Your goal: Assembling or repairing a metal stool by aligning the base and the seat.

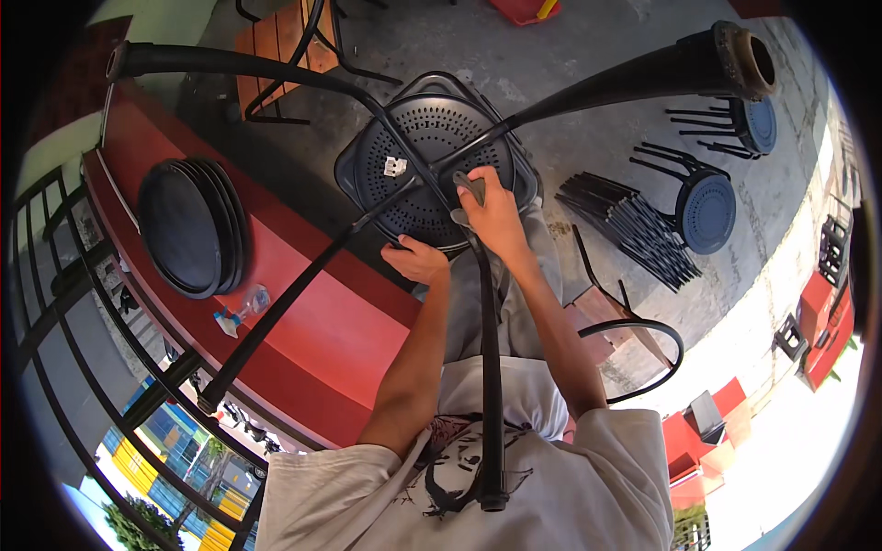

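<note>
An upturned stool stands before me, its round black perforated seat [432, 115] face down and its long black metal legs [303, 262] spreading up and outward. One leg comes back toward my chest. Near where the legs cross, my right hand [496, 213] is closed round a small grey hand tool [467, 184]; its exact kind I cannot make out. My left hand [418, 260] grips the near rim of the seat, its fingers partly hidden. A white label [394, 166] is stuck on the seat's underside.
On the red ledge [312, 317] to my left lie several black round seats [188, 230] and a clear spray bottle [243, 308]. Bundled black legs [629, 230] and blue-grey round stools [706, 213] are on the floor to the right. A wooden chair [257, 57] stands beyond.
</note>
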`<state>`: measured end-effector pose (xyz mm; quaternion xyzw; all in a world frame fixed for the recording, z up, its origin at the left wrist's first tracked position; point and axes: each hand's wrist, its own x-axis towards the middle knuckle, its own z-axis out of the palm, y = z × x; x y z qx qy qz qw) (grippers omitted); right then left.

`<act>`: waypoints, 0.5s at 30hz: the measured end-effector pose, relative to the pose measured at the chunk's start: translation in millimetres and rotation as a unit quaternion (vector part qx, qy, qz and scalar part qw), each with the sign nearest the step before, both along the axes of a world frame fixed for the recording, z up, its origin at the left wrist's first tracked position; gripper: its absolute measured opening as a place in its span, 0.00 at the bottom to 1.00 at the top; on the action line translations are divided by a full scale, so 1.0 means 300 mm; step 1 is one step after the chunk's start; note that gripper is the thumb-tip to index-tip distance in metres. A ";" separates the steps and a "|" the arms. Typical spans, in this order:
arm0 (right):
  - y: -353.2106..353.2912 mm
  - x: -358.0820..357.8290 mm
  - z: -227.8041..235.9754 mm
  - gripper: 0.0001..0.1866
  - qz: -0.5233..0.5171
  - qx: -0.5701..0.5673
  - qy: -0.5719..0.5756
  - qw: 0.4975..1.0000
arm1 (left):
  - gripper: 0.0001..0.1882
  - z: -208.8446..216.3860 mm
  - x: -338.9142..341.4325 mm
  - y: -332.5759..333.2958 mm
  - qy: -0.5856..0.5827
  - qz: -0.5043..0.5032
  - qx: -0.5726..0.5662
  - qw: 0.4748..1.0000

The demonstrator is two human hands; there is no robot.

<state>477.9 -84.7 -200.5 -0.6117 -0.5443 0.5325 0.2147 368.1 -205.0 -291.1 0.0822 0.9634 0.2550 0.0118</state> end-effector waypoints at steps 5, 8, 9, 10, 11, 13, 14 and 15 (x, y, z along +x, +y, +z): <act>-0.021 -0.095 -0.059 0.12 -0.061 0.048 0.040 0.996 | 0.23 -0.003 0.036 0.009 -0.019 0.001 0.002 1.000; -0.047 -0.089 -0.044 0.16 -0.013 0.033 -0.019 0.999 | 0.23 -0.024 0.018 -0.001 -0.013 -0.004 -0.002 1.000; -0.049 -0.083 -0.018 0.17 0.024 -0.003 -0.042 0.999 | 0.23 -0.023 0.008 -0.011 -0.002 -0.009 -0.007 1.000; -0.031 -0.066 0.004 0.18 0.049 -0.021 -0.043 0.998 | 0.23 -0.017 0.011 0.008 -0.017 0.003 0.000 1.000; -0.037 -0.050 0.006 0.18 0.047 -0.018 -0.045 0.998 | 0.23 -0.020 0.012 0.006 -0.020 0.001 0.002 1.000; -0.070 -0.017 0.020 0.17 0.066 -0.010 -0.090 0.994 | 0.23 -0.011 0.011 0.000 0.003 0.003 -0.004 1.000; -0.081 0.001 0.024 0.17 0.065 -0.006 -0.092 0.994 | 0.23 -0.012 0.010 0.002 0.007 -0.002 -0.004 1.000; -0.090 0.020 0.027 0.16 0.085 -0.011 -0.103 0.991 | 0.23 -0.013 0.006 0.004 0.006 -0.003 -0.001 1.000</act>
